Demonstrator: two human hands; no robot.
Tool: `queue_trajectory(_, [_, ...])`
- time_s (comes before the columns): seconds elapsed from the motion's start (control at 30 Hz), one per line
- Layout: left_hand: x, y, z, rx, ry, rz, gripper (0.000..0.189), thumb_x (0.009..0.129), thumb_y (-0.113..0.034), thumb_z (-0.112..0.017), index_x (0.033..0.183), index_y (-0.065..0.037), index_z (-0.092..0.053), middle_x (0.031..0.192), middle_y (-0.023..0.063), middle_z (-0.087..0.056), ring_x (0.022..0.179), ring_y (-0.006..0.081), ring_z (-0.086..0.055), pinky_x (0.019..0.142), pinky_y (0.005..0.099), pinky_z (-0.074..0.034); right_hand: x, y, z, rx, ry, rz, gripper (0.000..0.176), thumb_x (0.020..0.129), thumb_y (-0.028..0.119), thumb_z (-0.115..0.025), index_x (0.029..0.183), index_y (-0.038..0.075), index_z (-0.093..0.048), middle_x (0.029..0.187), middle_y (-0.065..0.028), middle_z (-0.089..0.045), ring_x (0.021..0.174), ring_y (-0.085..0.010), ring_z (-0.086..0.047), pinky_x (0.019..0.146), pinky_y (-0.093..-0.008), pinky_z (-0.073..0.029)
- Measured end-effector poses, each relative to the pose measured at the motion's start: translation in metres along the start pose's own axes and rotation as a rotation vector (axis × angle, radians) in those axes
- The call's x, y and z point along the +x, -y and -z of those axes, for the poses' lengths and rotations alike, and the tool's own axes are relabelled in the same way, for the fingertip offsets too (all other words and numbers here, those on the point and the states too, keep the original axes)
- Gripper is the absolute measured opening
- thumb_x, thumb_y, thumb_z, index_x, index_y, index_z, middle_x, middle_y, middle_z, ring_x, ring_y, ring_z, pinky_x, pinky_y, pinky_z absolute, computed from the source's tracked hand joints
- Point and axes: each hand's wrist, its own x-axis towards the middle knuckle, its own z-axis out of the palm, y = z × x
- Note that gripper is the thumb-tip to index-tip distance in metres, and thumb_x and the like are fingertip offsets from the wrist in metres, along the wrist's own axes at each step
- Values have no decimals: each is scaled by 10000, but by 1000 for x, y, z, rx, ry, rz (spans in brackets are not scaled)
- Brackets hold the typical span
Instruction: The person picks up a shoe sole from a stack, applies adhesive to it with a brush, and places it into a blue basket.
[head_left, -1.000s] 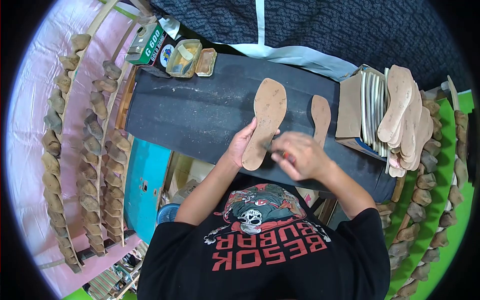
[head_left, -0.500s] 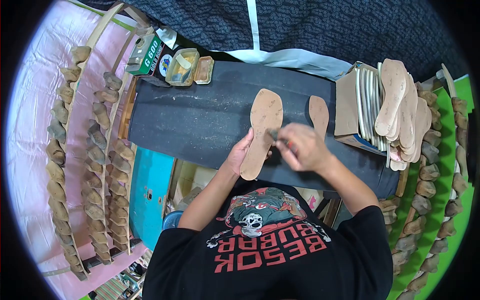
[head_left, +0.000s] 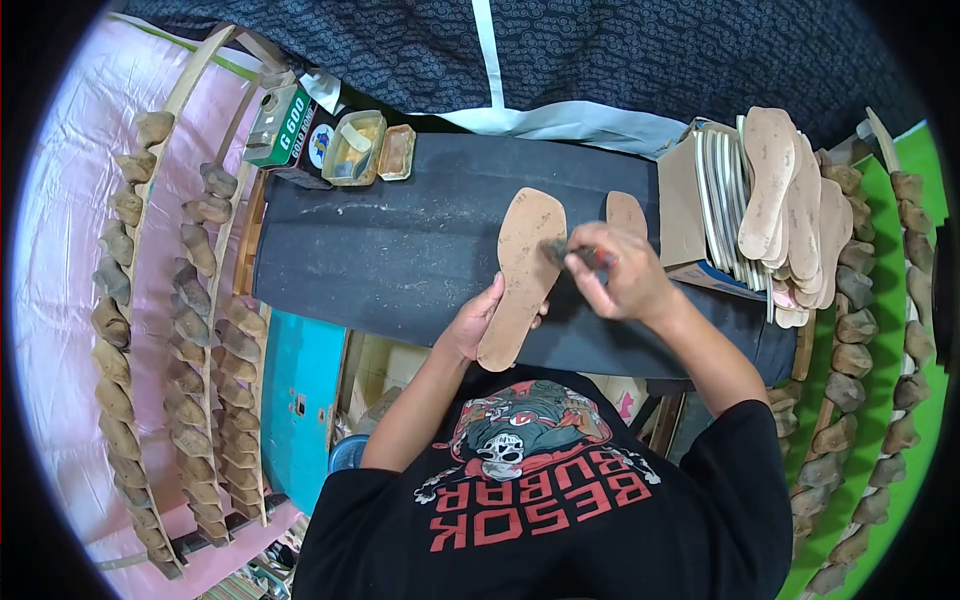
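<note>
A tan insole (head_left: 519,290) is in my left hand (head_left: 477,318), heel end toward me, the thumb on its left edge and the fingertips showing at its right edge. Dark specks mark its wide end. My right hand (head_left: 625,275) is closed round a small brush (head_left: 557,250) with a dark head and a bit of red on the handle. The brush head, slightly blurred, is at the insole's right edge, just below the wide part. A second tan insole (head_left: 626,211) lies on the table, partly hidden behind my right hand.
The dark-covered table (head_left: 400,230) holds a cardboard box (head_left: 684,205) of upright insoles, with more insoles (head_left: 775,180) piled beside it. A glue can (head_left: 287,130), a plastic tub (head_left: 355,150) and a smaller container (head_left: 397,152) stand far left. Racks of shoe lasts (head_left: 112,320) flank both sides.
My right hand and the brush have moved slightly up and right, from the insole's middle toward its right edge. The view has shifted a little; my left hand keeps its hold.
</note>
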Motion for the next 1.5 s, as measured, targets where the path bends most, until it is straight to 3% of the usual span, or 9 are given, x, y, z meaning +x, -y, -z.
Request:
queue_trajectory(0.13, [-4, 8, 6, 74, -16, 37, 619, 1089, -537, -274, 1468, -85, -462, 1175, 124, -613, 1057, 229, -587, 893, 380, -495, 6, -22, 7, -95, -97, -14, 168, 884, 79, -680, 1022, 44, -591, 848, -128, -662, 719, -308, -668, 653, -402, -517])
queue_trajectory(0.47, [-13, 4, -3, -12, -152, 1, 610, 1089, -529, -309, 1457, -68, -464, 1185, 148, -655, 1016, 229, -661, 910, 369, -548, -2, 8, -2, 31, 189, 156, 194, 826, 80, -701, 985, 29, -602, 765, -111, -607, 669, -300, -624, 641, -403, -510])
queue_trajectory(0.7, [-25, 0, 4, 61, -66, -11, 668, 1064, -574, -339, 1454, -48, -467, 1171, 144, -621, 984, 233, -591, 832, 367, -474, 27, -20, 0, -123, -19, -35, 177, 860, 82, -691, 998, 39, -590, 802, -110, -629, 673, -288, -635, 641, -403, -516])
queue_trajectory(0.8, [-31, -6, 13, 62, -70, 4, 674, 1061, -578, -340, 1450, -43, -472, 1165, 149, -623, 983, 236, -594, 833, 372, -475, 39, -19, -15, -91, -45, 61, 187, 846, 68, -697, 994, 34, -588, 783, -107, -609, 649, -292, -609, 638, -398, -512])
queue_trajectory(1.0, [-37, -30, 36, 18, -69, 64, 655, 1065, -561, -352, 1453, -47, -474, 1170, 153, -627, 1016, 248, -609, 868, 396, -493, 59, 7, -43, -53, 249, 171, 227, 798, 74, -719, 991, 20, -611, 813, -128, -629, 722, -316, -633, 675, -418, -523])
queue_trajectory(1.13, [-43, -54, 55, -59, -9, 94, 618, 1069, -530, -379, 1457, -57, -475, 1191, 157, -625, 1037, 257, -614, 883, 397, -497, 91, -18, -60, -240, 35, 45, 236, 871, 116, -715, 1078, 28, -643, 977, -164, -687, 869, -349, -694, 777, -429, -549])
queue_trajectory(1.2, [-48, -68, 67, -66, 28, 78, 609, 1071, -519, -385, 1459, -58, -472, 1196, 159, -624, 1042, 260, -615, 887, 397, -497, 110, -24, -66, -169, 24, -285, 221, 921, 119, -694, 1107, 19, -630, 1005, -182, -688, 898, -360, -696, 786, -419, -543])
queue_trajectory(1.37, [-70, -100, 112, -107, -54, 71, 593, 1072, -495, -407, 1464, -54, -466, 1200, 169, -621, 1047, 269, -615, 893, 396, -499, 136, -54, -120, -145, 42, -333, 281, 931, 176, -723, 1133, 0, -641, 1048, -189, -693, 883, -354, -692, 790, -414, -540])
queue_trajectory(1.5, [-91, -117, 154, -168, -119, 70, 578, 1075, -481, -410, 1466, -59, -462, 1189, 178, -625, 1046, 277, -616, 899, 397, -502, 160, -70, -178, -198, 174, -285, 277, 891, 180, -751, 1127, 54, -680, 853, -115, -652, 783, -319, -654, 723, -430, -520])
